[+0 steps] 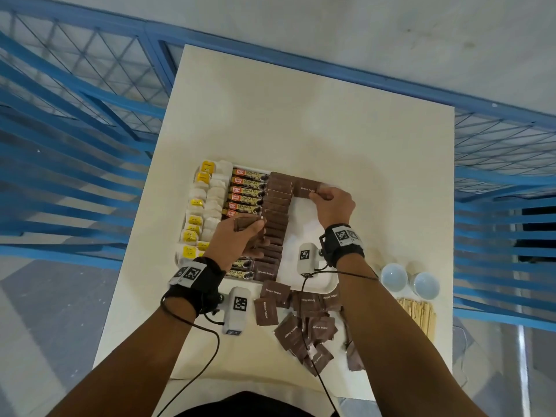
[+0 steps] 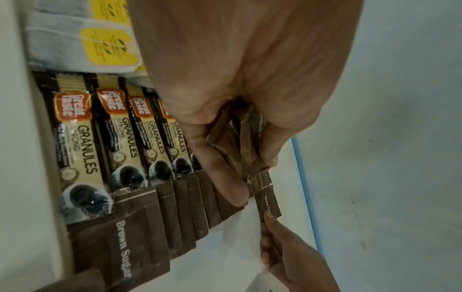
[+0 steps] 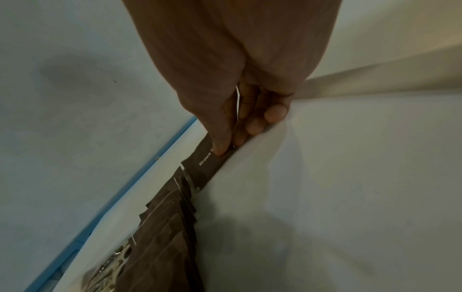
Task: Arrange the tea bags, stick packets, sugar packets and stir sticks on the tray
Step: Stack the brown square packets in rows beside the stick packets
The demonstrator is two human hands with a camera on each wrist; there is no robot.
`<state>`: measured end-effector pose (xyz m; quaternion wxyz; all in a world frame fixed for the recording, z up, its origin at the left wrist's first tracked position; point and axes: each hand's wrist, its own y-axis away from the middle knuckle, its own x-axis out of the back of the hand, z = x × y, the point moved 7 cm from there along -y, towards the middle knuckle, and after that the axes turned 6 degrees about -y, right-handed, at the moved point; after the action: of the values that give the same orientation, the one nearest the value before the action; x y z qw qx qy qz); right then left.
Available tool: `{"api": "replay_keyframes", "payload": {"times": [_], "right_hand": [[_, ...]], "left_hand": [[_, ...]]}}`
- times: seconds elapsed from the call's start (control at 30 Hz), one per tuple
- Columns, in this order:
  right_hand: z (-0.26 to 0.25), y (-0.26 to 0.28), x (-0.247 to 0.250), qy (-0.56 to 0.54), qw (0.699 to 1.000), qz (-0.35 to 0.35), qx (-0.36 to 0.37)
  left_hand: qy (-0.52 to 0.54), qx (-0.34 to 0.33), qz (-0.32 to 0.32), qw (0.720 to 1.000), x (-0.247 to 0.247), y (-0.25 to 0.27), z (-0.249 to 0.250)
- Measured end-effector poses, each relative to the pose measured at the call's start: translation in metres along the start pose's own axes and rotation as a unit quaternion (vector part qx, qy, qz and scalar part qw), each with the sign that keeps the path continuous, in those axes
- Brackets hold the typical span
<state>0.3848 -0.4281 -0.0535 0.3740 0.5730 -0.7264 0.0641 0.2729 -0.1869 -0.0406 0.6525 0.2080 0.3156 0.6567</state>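
A white tray (image 1: 320, 285) on the table holds rows of tea bags (image 1: 207, 203) with yellow tags, coffee stick packets (image 1: 248, 192) and a column of brown sugar packets (image 1: 275, 218). My left hand (image 1: 240, 236) hovers over that column and grips a small bunch of brown sugar packets (image 2: 237, 142). At the tray's far end my right hand (image 1: 331, 203) pinches one brown sugar packet (image 1: 307, 188) by its edge and sets it flat at the top of a second column. Its thumb (image 3: 220, 138) presses on that packet (image 3: 207, 168).
Loose brown sugar packets (image 1: 301, 323) lie in a heap in front of the tray. Wooden stir sticks (image 1: 421, 314) lie at the near right beside two white cups (image 1: 394, 276). Blue railings surround the table (image 1: 301, 115).
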Motion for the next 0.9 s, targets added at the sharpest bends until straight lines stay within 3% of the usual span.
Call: {"api": "replay_keyframes", "payload": {"times": [0.47,0.67,0.77,0.9], "right_hand": [[-0.002,-0.001,-0.001,-0.004,1.0,-0.006,-0.004],[-0.001,0.022,0.012,-0.008,1.0,0.028,-0.008],[-0.007,0.044,0.006,-0.035,0.998,-0.021,0.037],[-0.026,0.073,-0.015,-0.067,0.979,-0.161,0.104]], "left_hand": [[0.011,0.004,0.004,1.0,-0.002,0.001,-0.005],[0.048,0.017,-0.031,0.998,-0.004,-0.003,-0.009],[0.052,0.006,-0.04,0.998,-0.007,-0.003,-0.007],[0.026,-0.003,-0.037,0.999,-0.011,-0.002,-0.003]]}}
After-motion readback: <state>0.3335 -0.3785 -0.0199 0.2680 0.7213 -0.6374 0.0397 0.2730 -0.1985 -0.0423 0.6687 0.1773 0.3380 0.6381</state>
